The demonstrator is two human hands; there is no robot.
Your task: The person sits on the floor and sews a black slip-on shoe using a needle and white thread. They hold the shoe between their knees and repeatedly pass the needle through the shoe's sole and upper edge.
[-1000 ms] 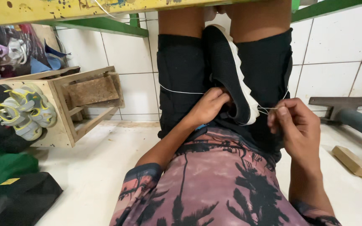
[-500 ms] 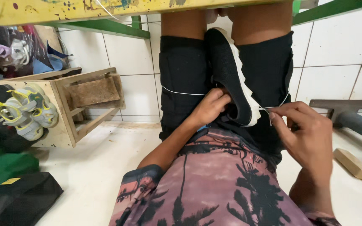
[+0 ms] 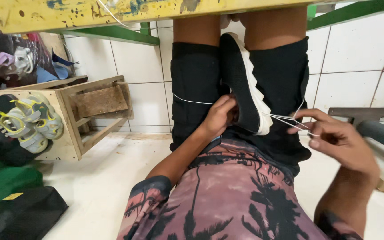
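A black shoe with a white toothed sole (image 3: 245, 84) is clamped upright between my knees, over black shorts (image 3: 196, 84). My left hand (image 3: 221, 115) presses against the shoe's inner side, fingers tucked into it. My right hand (image 3: 341, 142) is off to the right of the shoe, fingers pinching a white thread (image 3: 285, 119) that runs taut from the sole. Another length of white thread (image 3: 192, 101) crosses my left thigh.
A yellow workbench edge (image 3: 134, 11) with green frame runs overhead. A wooden stool (image 3: 94, 111) lies on its side at left, small grey-and-yellow sandals (image 3: 32, 122) beside it. Dark and green bags (image 3: 10, 195) sit lower left. A metal bar (image 3: 378, 133) is at right.
My right hand has drawn away from the shoe to the right, pulling the white thread out taut. My left hand stays on the shoe.
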